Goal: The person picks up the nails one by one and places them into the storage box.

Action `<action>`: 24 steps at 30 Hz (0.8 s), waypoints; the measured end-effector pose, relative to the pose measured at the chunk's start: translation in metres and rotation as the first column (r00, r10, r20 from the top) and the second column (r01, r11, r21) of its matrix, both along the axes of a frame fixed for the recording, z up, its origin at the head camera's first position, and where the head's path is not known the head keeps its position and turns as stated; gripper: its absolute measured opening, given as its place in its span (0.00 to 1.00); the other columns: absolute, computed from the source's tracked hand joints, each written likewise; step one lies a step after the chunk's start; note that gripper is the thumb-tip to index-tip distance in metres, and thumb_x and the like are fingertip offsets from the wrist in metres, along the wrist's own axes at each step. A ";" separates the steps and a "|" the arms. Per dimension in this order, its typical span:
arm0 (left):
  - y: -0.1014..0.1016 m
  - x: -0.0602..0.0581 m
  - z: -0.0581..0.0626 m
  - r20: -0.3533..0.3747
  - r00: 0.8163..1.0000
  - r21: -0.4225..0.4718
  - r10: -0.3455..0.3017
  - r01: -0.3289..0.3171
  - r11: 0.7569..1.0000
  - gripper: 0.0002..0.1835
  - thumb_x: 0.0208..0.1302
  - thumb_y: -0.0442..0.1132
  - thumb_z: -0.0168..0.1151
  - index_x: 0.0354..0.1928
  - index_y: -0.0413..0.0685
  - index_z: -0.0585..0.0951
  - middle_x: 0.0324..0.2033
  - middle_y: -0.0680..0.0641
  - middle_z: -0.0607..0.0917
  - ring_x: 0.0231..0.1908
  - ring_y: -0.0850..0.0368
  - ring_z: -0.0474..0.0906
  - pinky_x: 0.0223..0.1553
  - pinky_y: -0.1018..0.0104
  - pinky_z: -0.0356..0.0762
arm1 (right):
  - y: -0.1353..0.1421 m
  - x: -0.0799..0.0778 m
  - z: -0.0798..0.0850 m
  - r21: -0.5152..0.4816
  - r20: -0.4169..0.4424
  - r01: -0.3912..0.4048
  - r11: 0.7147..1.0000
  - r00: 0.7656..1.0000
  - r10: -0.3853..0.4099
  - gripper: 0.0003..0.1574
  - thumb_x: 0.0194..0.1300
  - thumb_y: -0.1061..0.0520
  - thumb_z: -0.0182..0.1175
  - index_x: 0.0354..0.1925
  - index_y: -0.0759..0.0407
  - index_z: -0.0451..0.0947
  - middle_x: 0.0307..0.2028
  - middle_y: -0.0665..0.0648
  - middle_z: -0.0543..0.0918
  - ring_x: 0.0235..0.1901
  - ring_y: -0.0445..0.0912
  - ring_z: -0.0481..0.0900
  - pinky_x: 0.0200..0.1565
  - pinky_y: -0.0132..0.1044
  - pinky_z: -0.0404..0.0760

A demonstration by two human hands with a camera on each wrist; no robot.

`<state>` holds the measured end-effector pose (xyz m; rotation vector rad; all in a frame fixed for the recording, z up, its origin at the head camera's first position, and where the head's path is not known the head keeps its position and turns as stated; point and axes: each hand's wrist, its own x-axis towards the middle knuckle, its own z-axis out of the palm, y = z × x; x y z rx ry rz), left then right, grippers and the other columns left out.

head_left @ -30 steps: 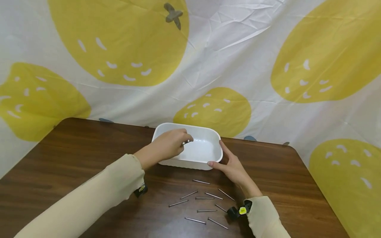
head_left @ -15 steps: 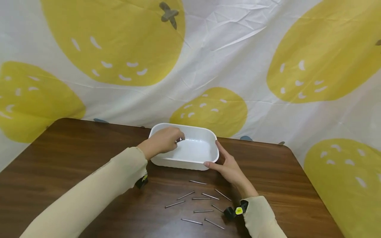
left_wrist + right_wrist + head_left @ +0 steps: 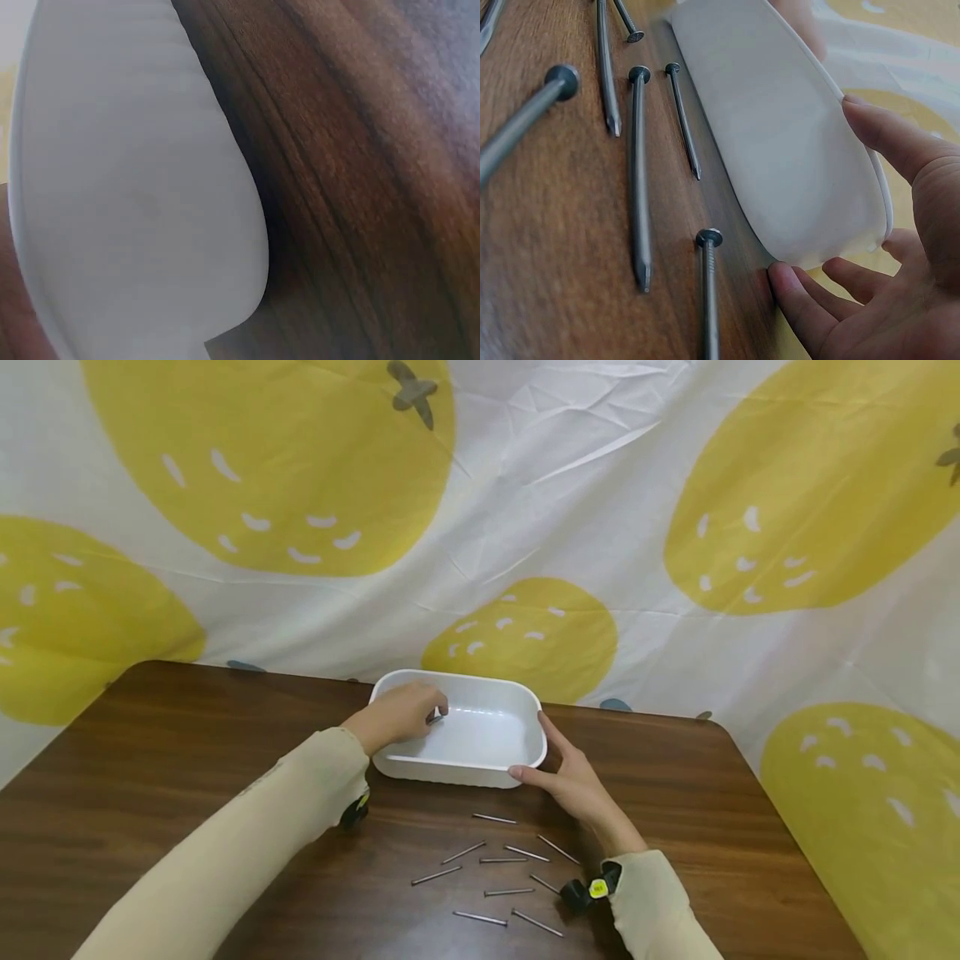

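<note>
A white rectangular tub (image 3: 450,772) stands on the table near its back edge. My left hand (image 3: 401,714) reaches over the tub's left part from the front, pinching a steel nail (image 3: 436,720) in its fingertips inside the walls. Most of that nail is hidden by the fingers. At the tub's right end, my right hand (image 3: 577,781) grips the corner. In the right wrist view its thumb (image 3: 885,127) lies on the rim, while the fingers (image 3: 802,300) spread round the end wall near the base. The left wrist view shows only the tub's outer wall (image 3: 142,180) and table.
Several loose nails (image 3: 504,861) lie scattered on the brown wooden table (image 3: 247,735) in front of the tub, some close to the right wrist's camera (image 3: 576,895). A white cloth (image 3: 337,618) with yellow fruit shapes hangs behind the table.
My left hand has moved left and slightly down inside the tub with the nail. The right hand keeps its hold on the end. The head view has turned slightly right.
</note>
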<state>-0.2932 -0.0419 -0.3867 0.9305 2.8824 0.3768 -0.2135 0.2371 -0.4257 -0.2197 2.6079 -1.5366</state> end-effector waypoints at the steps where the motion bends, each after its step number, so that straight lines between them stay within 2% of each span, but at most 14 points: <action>1: 0.001 0.000 0.000 0.012 1.000 0.001 0.005 -0.005 1.000 0.16 0.60 0.26 0.61 0.49 0.41 0.86 0.37 0.46 0.86 0.40 0.52 0.78 0.52 0.56 0.80 | 0.000 0.000 0.000 -0.001 0.002 0.001 1.000 1.000 -0.001 0.63 0.58 0.49 0.74 0.81 0.45 0.48 0.80 0.59 0.54 0.80 0.56 0.47 0.77 0.64 0.47; 8: 0.004 0.002 -0.004 0.063 0.998 -0.025 0.017 -0.015 1.000 0.15 0.60 0.26 0.61 0.48 0.42 0.87 0.36 0.47 0.86 0.39 0.54 0.77 0.52 0.56 0.80 | -0.002 0.000 0.001 -0.001 0.003 0.005 1.000 1.000 -0.005 0.63 0.58 0.49 0.74 0.81 0.44 0.48 0.80 0.57 0.54 0.80 0.56 0.46 0.76 0.65 0.45; 18: 0.006 -0.003 -0.011 0.042 0.999 -0.040 0.013 -0.011 0.999 0.15 0.60 0.26 0.61 0.48 0.43 0.86 0.36 0.47 0.86 0.38 0.54 0.76 0.51 0.57 0.80 | -0.002 0.000 0.000 0.009 0.000 0.015 1.000 1.000 -0.015 0.63 0.57 0.48 0.74 0.81 0.44 0.49 0.80 0.57 0.54 0.80 0.56 0.46 0.77 0.63 0.45; 24: 0.007 -0.003 -0.010 0.029 0.999 -0.054 0.013 -0.012 0.998 0.18 0.56 0.24 0.60 0.49 0.43 0.86 0.33 0.47 0.83 0.36 0.55 0.74 0.45 0.60 0.77 | -0.001 0.000 -0.001 -0.001 -0.003 0.011 1.000 1.000 -0.011 0.63 0.57 0.49 0.74 0.81 0.45 0.49 0.80 0.57 0.54 0.80 0.56 0.46 0.77 0.63 0.44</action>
